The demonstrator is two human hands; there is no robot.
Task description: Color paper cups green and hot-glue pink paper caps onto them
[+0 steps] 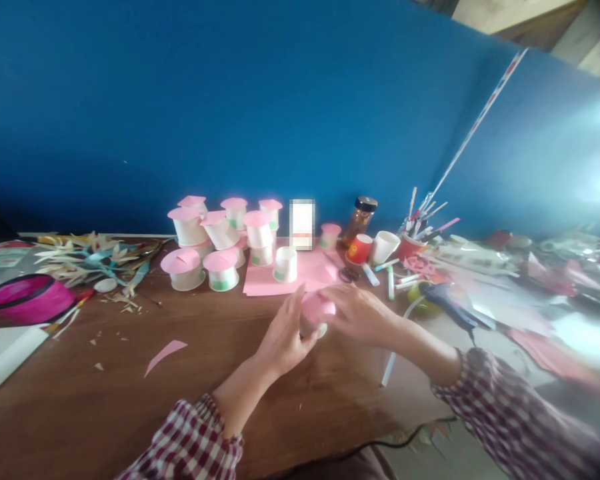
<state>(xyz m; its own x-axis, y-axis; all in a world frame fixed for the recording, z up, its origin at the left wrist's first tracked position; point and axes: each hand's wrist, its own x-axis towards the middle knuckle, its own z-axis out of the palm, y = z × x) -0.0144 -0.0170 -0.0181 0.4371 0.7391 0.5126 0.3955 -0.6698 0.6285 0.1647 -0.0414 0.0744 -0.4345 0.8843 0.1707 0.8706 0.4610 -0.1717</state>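
My left hand is closed round a small white paper cup, thumb on the near side. On top of that cup lies a pink paper disc. The fingers of my right hand curve over the disc's right and far edge; they are slightly blurred and their tips are partly hidden. Just behind stands an uncovered white paper cup on pink paper sheets. To the left, several cups with pink paper tops are grouped, some stacked on others.
A pink paper scrap lies at left, near dried strips and a magenta band. At right are a dark-lidded jar, a red cup, markers, a glue gun and a glue stick. A blue wall rises behind.
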